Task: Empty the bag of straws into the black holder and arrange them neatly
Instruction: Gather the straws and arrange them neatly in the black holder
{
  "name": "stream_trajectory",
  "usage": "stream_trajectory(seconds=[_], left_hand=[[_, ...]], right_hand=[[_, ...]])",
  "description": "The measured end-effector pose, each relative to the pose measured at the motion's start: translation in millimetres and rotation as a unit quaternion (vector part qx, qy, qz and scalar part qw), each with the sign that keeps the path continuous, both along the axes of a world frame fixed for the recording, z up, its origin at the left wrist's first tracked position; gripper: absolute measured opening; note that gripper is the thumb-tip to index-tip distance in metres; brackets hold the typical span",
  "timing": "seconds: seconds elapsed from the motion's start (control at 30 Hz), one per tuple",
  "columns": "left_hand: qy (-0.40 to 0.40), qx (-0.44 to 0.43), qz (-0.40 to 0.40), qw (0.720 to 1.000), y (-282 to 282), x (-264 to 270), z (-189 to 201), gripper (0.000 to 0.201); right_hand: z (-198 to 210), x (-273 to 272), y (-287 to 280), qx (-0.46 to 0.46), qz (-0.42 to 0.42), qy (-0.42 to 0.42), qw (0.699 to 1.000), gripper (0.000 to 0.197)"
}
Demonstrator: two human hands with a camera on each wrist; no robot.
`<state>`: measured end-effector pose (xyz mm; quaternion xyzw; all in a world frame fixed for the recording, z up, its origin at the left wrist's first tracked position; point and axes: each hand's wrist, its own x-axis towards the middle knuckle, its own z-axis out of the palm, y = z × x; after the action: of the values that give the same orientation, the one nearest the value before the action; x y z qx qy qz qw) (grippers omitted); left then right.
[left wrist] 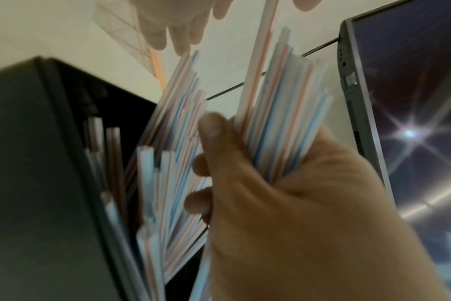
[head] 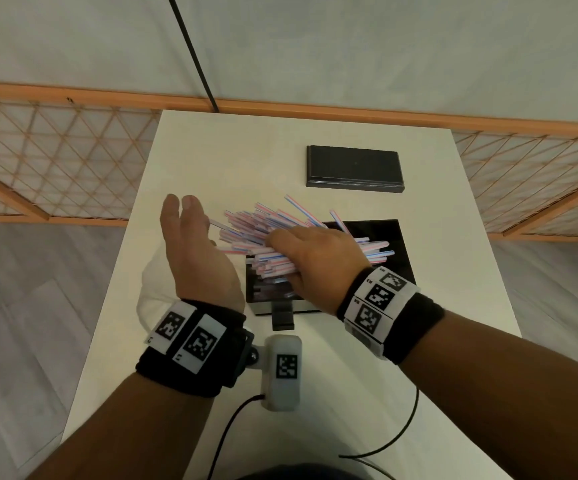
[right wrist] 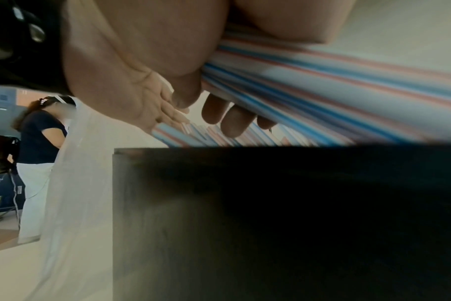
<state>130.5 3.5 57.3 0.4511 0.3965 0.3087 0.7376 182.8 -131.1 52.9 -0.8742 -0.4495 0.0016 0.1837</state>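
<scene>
A thick bundle of red- and blue-striped white straws (head: 263, 233) lies slanted across the open black holder (head: 398, 251); its left ends fan out unevenly. My right hand (head: 311, 258) grips the bundle around its middle, fingers curled under it, as the right wrist view shows with the straws (right wrist: 322, 85) above the holder wall (right wrist: 270, 213). My left hand (head: 190, 240) is flat and upright, palm against the straws' left ends. Some straws (left wrist: 152, 183) sit inside the holder (left wrist: 39, 173).
The holder's black lid (head: 354, 169) lies flat further back on the white table (head: 211, 161). The empty pale bag (head: 154, 289) lies under my left wrist at the table's left edge. Cables run over the near edge. A person (right wrist: 39, 142) stands far off.
</scene>
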Motion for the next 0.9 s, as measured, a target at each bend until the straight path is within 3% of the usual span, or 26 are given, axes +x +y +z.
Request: stream_trajectory(seconds=[0.13,0.2,0.27,0.4,0.53,0.67,0.73,0.8,0.9], left_hand=[[-0.034,0.104,-0.088,0.990,5.2,-2.9,3.7,0.072],[-0.057,0.194,-0.175,0.964,-1.1,-9.2,3.5,0.095],[-0.062,0.258,-0.240,0.934,-8.7,-14.9,3.1,0.103],[-0.022,0.375,-0.293,0.879,-18.4,-19.4,7.0,0.076],[-0.038,0.435,-0.257,0.862,-21.9,-20.5,13.5,0.057],[-0.041,0.484,-0.217,0.846,-25.4,-21.8,11.7,0.039],[-0.045,0.484,-0.199,0.851,-25.9,-21.9,7.2,0.033],[-0.050,0.440,-0.199,0.874,-26.8,-21.2,3.8,0.035],[-0.060,0.411,-0.207,0.886,-29.3,-22.2,-2.4,0.037]], right_hand=[[-0.4,-1.6,-1.6,-0.008,0.006,0.006,1.000,0.028],[2.6,-3.0,0.1,-0.004,0.009,0.007,1.000,0.027],[5.9,-3.7,1.8,-0.001,0.006,0.008,1.000,0.028],[23.7,-8.4,10.9,-0.042,-0.006,0.009,0.999,0.024],[37.0,-12.3,14.8,-0.115,-0.018,0.046,0.992,0.028],[36.5,-9.6,15.5,-0.104,-0.016,0.020,0.994,0.023],[34.2,-10.5,16.0,-0.047,-0.032,0.004,0.998,0.017],[30.6,-12.4,16.4,0.005,-0.055,-0.001,0.998,0.019],[23.2,-15.1,15.7,-0.011,-0.052,0.025,0.998,0.020]])
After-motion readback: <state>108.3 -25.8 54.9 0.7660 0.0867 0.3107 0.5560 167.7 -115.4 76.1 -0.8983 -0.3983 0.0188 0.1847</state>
